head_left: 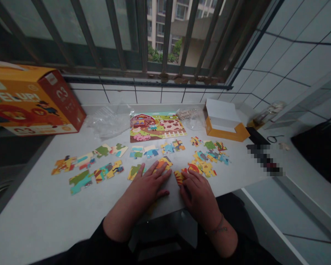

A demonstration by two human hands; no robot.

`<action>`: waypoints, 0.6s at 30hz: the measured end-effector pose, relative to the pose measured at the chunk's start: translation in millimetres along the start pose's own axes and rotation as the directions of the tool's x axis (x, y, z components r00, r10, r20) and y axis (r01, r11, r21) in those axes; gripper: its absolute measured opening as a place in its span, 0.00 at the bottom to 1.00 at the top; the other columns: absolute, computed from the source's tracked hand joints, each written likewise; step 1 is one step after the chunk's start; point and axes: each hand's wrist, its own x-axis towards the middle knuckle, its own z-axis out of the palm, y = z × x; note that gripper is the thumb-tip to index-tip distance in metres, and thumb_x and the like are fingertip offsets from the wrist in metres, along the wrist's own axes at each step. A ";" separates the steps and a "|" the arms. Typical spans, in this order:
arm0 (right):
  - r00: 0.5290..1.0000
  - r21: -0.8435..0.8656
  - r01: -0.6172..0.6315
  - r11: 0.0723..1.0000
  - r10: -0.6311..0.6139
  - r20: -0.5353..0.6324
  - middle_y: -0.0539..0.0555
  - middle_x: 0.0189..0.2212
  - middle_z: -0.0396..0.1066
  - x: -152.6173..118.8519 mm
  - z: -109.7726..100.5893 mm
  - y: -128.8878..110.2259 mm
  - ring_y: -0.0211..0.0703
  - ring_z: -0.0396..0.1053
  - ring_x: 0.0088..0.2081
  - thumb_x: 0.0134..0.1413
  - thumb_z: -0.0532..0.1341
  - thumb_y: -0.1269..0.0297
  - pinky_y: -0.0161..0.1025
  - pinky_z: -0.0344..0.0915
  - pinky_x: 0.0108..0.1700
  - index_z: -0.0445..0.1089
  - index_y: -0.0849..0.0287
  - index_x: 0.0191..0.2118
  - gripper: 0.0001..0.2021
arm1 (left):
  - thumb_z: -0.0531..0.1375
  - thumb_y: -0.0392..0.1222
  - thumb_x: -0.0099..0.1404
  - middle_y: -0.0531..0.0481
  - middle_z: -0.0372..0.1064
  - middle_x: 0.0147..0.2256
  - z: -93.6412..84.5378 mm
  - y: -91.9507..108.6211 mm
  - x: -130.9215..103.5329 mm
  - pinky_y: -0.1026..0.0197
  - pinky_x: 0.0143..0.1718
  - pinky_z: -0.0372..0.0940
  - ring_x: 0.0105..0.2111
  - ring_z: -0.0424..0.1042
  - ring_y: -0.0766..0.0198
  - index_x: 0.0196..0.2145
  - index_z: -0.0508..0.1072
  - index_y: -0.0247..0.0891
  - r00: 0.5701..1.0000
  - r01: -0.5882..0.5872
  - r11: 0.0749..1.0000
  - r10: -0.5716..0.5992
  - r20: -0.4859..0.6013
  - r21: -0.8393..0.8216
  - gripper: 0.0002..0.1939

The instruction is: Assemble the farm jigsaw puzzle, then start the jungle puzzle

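Note:
My left hand (151, 182) lies palm down on the white counter, fingers spread. Its fingertips rest on or beside a yellow and orange puzzle piece (167, 161), and a green puzzle piece (133, 171) shows at its left. My right hand (196, 188) is curled, with thumb and fingers at a red and yellow striped puzzle piece (178, 178); the fingers partly cover it. Just beyond that hand lie a red and yellow piece (194, 167) and a yellow piece (209, 169). Several more pieces, such as a green and teal one (80, 182), are spread in rows to the left.
A farm picture board (158, 127) lies at the back, between a crumpled clear bag (107, 121) and another plastic bag (195, 121). An open yellow and white box (223, 119) stands back right. A large orange box (35, 99) is at left. Window bars rise behind the counter.

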 end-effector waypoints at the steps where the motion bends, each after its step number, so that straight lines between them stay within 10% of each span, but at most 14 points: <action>1: 1.000 0.010 0.017 1.000 -0.017 0.007 0.60 0.58 0.81 0.3 0.1 -1.1 0.60 0.73 0.64 0.72 0.62 0.69 0.62 0.71 0.66 0.76 0.55 0.45 0.05 | 0.66 0.50 0.78 0.43 0.48 0.81 -1.6 -2.9 -1.2 0.17 0.75 0.47 0.80 0.47 0.36 0.80 0.57 0.55 1.000 0.031 1.000 -0.031 0.004 -0.002 0.39; 11: 0.980 -0.162 -0.193 0.968 0.198 0.015 0.62 0.49 0.80 -4.3 -25.0 24.3 0.60 0.73 0.52 0.73 0.64 0.62 0.58 0.69 0.59 0.78 0.57 0.51 0.08 | 0.69 0.41 0.73 0.39 0.52 0.79 -30.2 -28.4 -17.5 0.15 0.73 0.49 0.79 0.49 0.31 0.76 0.65 0.50 0.966 0.257 0.966 -0.256 0.025 -0.020 0.38; 18: 0.989 -0.139 -0.110 0.984 0.123 0.086 0.60 0.47 0.80 -0.5 -18.4 22.1 0.55 0.73 0.50 0.74 0.63 0.68 0.53 0.70 0.55 0.82 0.53 0.53 0.11 | 0.71 0.38 0.71 0.38 0.64 0.75 -29.4 8.6 -13.1 0.23 0.74 0.56 0.75 0.63 0.37 0.69 0.74 0.47 0.989 0.052 0.997 -0.059 -0.133 -0.056 0.31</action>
